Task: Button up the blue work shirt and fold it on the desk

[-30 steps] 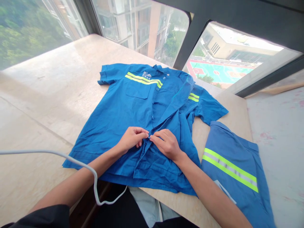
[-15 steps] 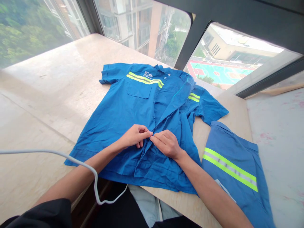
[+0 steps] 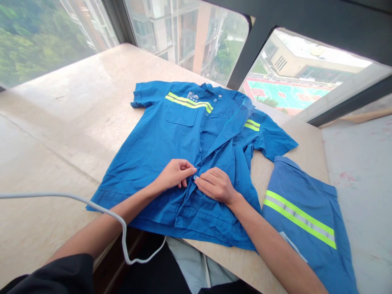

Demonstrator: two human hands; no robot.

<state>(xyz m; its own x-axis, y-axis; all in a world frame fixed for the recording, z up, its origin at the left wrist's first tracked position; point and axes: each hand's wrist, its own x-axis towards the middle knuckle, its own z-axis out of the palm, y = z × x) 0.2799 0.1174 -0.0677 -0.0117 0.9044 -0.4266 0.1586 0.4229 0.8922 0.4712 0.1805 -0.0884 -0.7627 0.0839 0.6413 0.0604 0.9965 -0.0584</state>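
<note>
A blue short-sleeved work shirt with yellow-green reflective bands lies face up, collar away from me. Its upper front hangs open, with several buttons showing along the left edge. At the lower placket, my left hand pinches the shirt's edge between thumb and fingers. Close against it, my right hand is closed on the other side of the placket. A small button shows between the fingertips of both hands. Whether it sits through a buttonhole I cannot tell.
Folded blue trousers with a reflective band lie at the right. A white cable loops over my left forearm. The pale stone sill is bordered by windows and a wall at the right.
The button between my fingertips now shows more plainly. Both hands stay at the same place on the placket; the whole view has shifted slightly.
</note>
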